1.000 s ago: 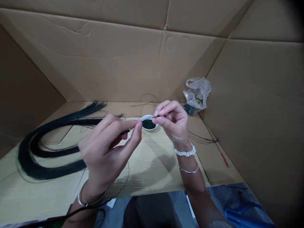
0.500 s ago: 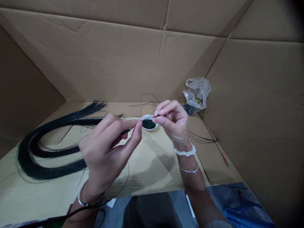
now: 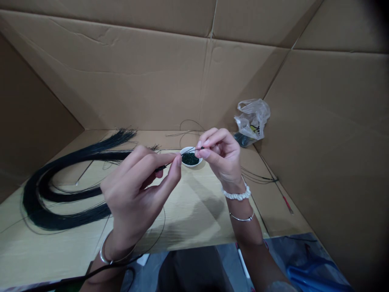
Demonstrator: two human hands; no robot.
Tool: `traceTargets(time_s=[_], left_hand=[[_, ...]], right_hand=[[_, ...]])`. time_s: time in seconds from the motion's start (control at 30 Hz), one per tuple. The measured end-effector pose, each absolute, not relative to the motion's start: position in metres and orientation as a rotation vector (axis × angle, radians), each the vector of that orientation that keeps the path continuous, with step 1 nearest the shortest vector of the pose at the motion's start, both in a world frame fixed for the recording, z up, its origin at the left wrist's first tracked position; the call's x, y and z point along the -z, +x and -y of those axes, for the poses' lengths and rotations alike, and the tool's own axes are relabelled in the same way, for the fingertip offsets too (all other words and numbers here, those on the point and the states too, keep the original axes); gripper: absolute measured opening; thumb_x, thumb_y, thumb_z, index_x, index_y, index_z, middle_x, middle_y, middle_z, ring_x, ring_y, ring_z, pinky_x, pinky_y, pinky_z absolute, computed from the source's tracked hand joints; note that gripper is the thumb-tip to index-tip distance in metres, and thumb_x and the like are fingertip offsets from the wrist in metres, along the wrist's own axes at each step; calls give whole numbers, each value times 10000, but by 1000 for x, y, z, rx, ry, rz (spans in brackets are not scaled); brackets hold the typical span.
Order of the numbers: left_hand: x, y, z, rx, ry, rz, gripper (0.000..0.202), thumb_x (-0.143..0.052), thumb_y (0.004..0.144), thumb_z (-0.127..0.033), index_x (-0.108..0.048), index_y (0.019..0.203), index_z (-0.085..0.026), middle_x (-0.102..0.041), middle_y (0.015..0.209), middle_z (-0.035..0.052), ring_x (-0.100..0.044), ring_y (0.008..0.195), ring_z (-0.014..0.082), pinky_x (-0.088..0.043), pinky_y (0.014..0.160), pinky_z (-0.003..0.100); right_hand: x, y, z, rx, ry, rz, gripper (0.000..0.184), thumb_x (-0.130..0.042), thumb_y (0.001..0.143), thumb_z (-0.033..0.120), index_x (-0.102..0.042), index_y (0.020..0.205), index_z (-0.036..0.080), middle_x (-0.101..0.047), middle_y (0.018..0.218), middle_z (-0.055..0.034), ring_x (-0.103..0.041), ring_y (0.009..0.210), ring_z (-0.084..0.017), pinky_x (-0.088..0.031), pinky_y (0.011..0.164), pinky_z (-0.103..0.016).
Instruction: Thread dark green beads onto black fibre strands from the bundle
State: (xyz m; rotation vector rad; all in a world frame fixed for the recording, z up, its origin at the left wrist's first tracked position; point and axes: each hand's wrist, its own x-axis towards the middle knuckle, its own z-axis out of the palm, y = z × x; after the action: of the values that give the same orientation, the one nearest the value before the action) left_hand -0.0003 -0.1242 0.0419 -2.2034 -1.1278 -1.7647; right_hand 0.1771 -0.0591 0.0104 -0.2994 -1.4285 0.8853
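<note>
Gripped tightly at both ends, 1 thin dark strand (image 3: 179, 154) is held across the middle of the frame. Its lower left end is pinched by the thumb and first fingers of the left hand (image 3: 136, 194), and its upper right end by the thumb and fingertips of the right hand (image 3: 220, 156). Both hands are nearly closed on it, and neither is fully shut into a fist. The strand is held just above 1 small white bowl (image 3: 191, 166), close to its rim but not seen touching it. Many tiny dark green bits (image 3: 190, 159) are contained in the bowl; they are too small for a count. 3 bracelets are worn: 1 white beaded band (image 3: 236, 194) and 1 thin silver bangle (image 3: 241, 219) on the right arm, and 1 silver bangle (image 3: 106, 253) on the left wrist. 1 long looped bundle of black strands (image 3: 33, 194) is laid at the left of the frame on a light wooden table (image 3: 188, 219). Loose strands (image 3: 258, 177) are strewn at the right, beside 1 clear plastic bag (image 3: 252, 119) at the upper right. Cardboard walls (image 3: 121, 81) surround the table on 3 sides.
</note>
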Motion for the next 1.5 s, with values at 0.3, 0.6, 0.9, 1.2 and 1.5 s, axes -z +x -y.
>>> traceTargets(time_s=[0.3, 0.6, 0.9, 1.2, 1.5], left_hand=[[-42, 0, 125, 1767, -2211, 1150, 151, -737, 885, -125, -697, 929, -264, -541, 662, -35, -441, 560, 96, -307, 482, 322], [-42, 0, 125, 1770, -2223, 1127, 146, -731, 883, -123, -698, 914, -262, -542, 645, -39, -436, 556, 100, -298, 485, 318], [-43, -2, 124, 1820, -2308, 1088, 144, -759, 849, -111, -712, 890, -242, -559, 643, -39, -456, 556, 98, -307, 475, 306], [-44, -3, 123, 1846, -2327, 1094, 151, -758, 847, -102, -714, 880, -242, -531, 633, -38, -426, 559, 94, -285, 465, 303], [-42, 0, 123, 1956, -2260, 1175, 91, -750, 867, -158, -725, 873, -246, -560, 653, -27, -433, 542, 94, -300, 459, 299]], right_hand=[[-10, 177, 58, -868, -240, 1436, 182, -801, 831, 154, -668, 927, 233, -657, 925, 14, -662, 806, -81, -587, 715, -219], [-10, 177, 58, -847, -215, 1457, 208, -778, 842, 101, -682, 955, 246, -661, 948, 17, -663, 835, -82, -575, 739, -218], [-13, 184, 60, -846, -267, 1495, 167, -780, 849, 140, -681, 954, 224, -666, 938, 11, -666, 832, -83, -584, 732, -215], [-17, 189, 64, -766, -340, 1535, 151, -797, 836, 186, -682, 925, 224, -686, 905, 3, -674, 818, -106, -609, 725, -250], [-18, 183, 66, -769, -301, 1526, 168, -801, 829, 155, -683, 923, 230, -686, 902, 8, -671, 823, -106, -610, 752, -258]])
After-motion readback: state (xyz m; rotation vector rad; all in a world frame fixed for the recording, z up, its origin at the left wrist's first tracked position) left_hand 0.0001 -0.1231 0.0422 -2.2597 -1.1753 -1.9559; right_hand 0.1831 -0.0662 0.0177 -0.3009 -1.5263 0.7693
